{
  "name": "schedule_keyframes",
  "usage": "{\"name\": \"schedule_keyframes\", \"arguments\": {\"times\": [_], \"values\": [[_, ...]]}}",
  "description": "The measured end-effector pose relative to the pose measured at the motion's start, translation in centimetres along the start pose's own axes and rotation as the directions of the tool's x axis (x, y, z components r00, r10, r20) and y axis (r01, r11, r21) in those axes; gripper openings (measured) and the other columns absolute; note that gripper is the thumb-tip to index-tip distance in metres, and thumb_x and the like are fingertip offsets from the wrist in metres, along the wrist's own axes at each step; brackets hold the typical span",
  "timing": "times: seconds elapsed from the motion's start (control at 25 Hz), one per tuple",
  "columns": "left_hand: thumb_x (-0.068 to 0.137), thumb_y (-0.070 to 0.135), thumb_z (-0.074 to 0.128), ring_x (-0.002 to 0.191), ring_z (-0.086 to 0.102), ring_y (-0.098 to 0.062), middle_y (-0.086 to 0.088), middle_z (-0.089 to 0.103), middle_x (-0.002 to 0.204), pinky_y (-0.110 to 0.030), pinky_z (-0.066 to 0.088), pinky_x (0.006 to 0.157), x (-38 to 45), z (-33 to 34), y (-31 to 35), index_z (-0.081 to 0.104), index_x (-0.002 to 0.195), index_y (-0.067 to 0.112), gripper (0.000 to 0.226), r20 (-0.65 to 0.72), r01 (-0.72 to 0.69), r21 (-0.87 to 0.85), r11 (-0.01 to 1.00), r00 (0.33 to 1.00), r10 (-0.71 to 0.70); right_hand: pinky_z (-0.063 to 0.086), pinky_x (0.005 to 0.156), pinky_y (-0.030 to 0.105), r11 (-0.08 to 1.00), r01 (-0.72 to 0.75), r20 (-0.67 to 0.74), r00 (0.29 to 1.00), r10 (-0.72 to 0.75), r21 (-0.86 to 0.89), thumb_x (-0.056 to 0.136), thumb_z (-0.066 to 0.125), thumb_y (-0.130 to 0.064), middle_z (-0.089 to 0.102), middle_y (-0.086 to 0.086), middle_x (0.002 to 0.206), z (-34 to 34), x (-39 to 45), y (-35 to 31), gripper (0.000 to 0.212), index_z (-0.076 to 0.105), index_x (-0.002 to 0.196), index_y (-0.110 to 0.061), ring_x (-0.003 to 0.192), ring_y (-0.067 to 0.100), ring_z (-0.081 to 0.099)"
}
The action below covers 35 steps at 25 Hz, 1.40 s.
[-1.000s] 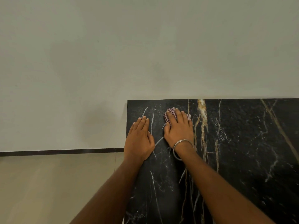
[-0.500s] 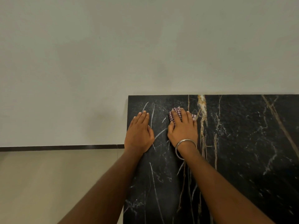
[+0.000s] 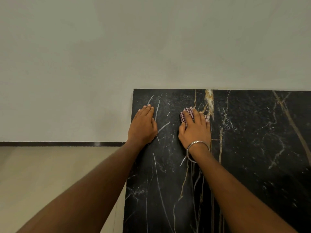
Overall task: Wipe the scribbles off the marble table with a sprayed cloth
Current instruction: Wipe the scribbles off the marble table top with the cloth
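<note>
Cloth (image 3: 186, 115), checked red-and-white, bunched small, sits on the marble table (image 3: 252, 148) near the far edge, just left of the broad gold vein. Right hand (image 3: 195, 130) lies on top of it, fingers extended and close together, pressing it flat to the stone rather than pinching it; only the far and side edges of the fabric show past the fingers. Likely reason: a flat palm spreads load over the pad, giving more contact for rubbing. Whether the cloth is damp cannot be told. Left hand (image 3: 143, 126) rests flat on the slab beside the near-left corner area, fingers straight and together, holding nothing, apart from the cloth; reads as a brace for a reach this far across. Metal bangle (image 3: 196, 149) rides on the right wrist. Tabletop is black with thin white veining and gold streaks; pale strokes near the left hand could be scribbles or veins, cannot separate them reliably. Judgement: wiping is under way, remaining marks uncertain. Far edge of the slab butts a plain grey-green wall (image 3: 151, 39); left of the table, light floor (image 3: 50, 182) with a dark skirting strip (image 3: 58, 144) at the wall base.
</note>
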State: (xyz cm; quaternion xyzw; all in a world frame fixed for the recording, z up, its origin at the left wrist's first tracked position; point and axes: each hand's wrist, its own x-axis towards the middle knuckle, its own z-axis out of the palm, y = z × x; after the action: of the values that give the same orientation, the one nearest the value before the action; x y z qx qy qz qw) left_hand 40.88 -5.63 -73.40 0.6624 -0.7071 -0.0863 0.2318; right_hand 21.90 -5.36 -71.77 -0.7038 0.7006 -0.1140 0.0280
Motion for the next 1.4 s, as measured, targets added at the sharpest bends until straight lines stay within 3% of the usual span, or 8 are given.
{"name": "schedule_keyframes", "arguments": {"times": [0.2,0.36,0.48,0.64,0.76,1.04,1.24,1.4], "values": [[0.098,0.021,0.038,0.146,0.023,-0.018,-0.007,0.031,0.156,-0.033,0.014,0.121,-0.8,-0.3,0.8,0.031,0.149,0.009,0.052,0.014,0.056,-0.003,0.998,0.998,-0.056,0.012,0.119,0.046,0.988,0.157,0.027,0.987,-0.157,0.005,0.095,0.032,-0.040,0.020,-0.001,0.158,0.5,-3.3,-1.6,0.054,0.025,0.148,-0.034,0.146,0.021,0.014],[0.099,0.022,0.038,0.146,0.024,-0.018,-0.006,0.031,0.156,-0.036,0.016,0.121,-2.5,-0.5,1.0,0.032,0.149,0.010,0.052,0.036,0.043,-0.030,0.999,0.998,-0.042,0.017,0.118,0.048,0.999,0.045,-0.001,0.999,-0.045,-0.002,0.095,0.034,-0.039,0.024,0.003,0.156,-0.3,-2.2,2.7,0.054,0.029,0.148,-0.030,0.144,0.025,0.018],[0.099,0.022,0.038,0.146,0.023,-0.018,-0.006,0.031,0.156,-0.035,0.016,0.121,-3.9,-0.7,0.8,0.031,0.149,0.010,0.052,0.032,0.047,-0.033,0.998,0.998,-0.046,0.016,0.118,0.049,1.000,0.007,-0.020,1.000,-0.007,0.000,0.094,0.035,-0.038,0.024,0.004,0.156,-0.5,-3.2,1.9,0.054,0.030,0.147,-0.029,0.144,0.026,0.017],[0.099,0.023,0.039,0.146,0.021,-0.017,-0.005,0.029,0.157,-0.035,0.016,0.121,-6.0,-0.9,1.5,0.029,0.150,0.012,0.053,0.028,0.084,-0.010,0.996,0.996,-0.084,0.011,0.119,0.046,0.994,0.109,-0.004,0.994,-0.109,0.003,0.094,0.033,-0.040,0.021,0.000,0.157,0.1,-7.5,-2.3,0.055,0.027,0.148,-0.033,0.145,0.023,0.015],[0.099,0.024,0.039,0.147,0.019,-0.016,-0.004,0.026,0.158,-0.035,0.014,0.121,-7.8,-1.1,2.2,0.028,0.151,0.014,0.054,0.030,0.102,-0.008,0.995,0.994,-0.102,0.011,0.120,0.046,0.988,0.157,0.033,0.987,-0.157,0.016,0.095,0.033,-0.040,0.020,-0.001,0.158,-0.2,-8.1,-1.6,0.054,0.026,0.148,-0.034,0.146,0.022,0.014],[0.100,0.023,0.036,0.146,0.021,-0.017,-0.005,0.028,0.157,-0.034,0.013,0.122,-11.4,-1.3,2.8,0.030,0.150,0.012,0.051,0.001,0.083,-0.025,0.996,0.997,-0.083,0.015,0.118,0.047,1.000,0.015,-0.031,0.999,-0.015,-0.012,0.094,0.034,-0.038,0.025,0.003,0.156,-1.2,-8.4,2.5,0.053,0.032,0.147,-0.030,0.144,0.026,0.019],[0.100,0.023,0.037,0.147,0.020,-0.017,-0.006,0.027,0.158,-0.034,0.014,0.122,-12.7,-1.5,3.7,0.028,0.150,0.012,0.052,-0.007,0.124,0.006,0.992,0.992,-0.124,0.011,0.119,0.046,0.990,0.144,0.002,0.990,-0.144,0.010,0.094,0.033,-0.039,0.022,0.001,0.157,-0.7,-12.9,-1.7,0.054,0.027,0.148,-0.032,0.145,0.023,0.016],[0.101,0.024,0.037,0.147,0.019,-0.017,-0.004,0.026,0.158,-0.032,0.011,0.121,-14.4,-2.1,4.2,0.028,0.150,0.013,0.052,0.007,0.107,-0.015,0.994,0.994,-0.107,0.015,0.119,0.046,0.986,0.165,0.010,0.986,-0.164,-0.014,0.094,0.031,-0.039,0.023,0.000,0.157,-1.2,-12.3,1.6,0.054,0.027,0.147,-0.033,0.145,0.022,0.017]]}}
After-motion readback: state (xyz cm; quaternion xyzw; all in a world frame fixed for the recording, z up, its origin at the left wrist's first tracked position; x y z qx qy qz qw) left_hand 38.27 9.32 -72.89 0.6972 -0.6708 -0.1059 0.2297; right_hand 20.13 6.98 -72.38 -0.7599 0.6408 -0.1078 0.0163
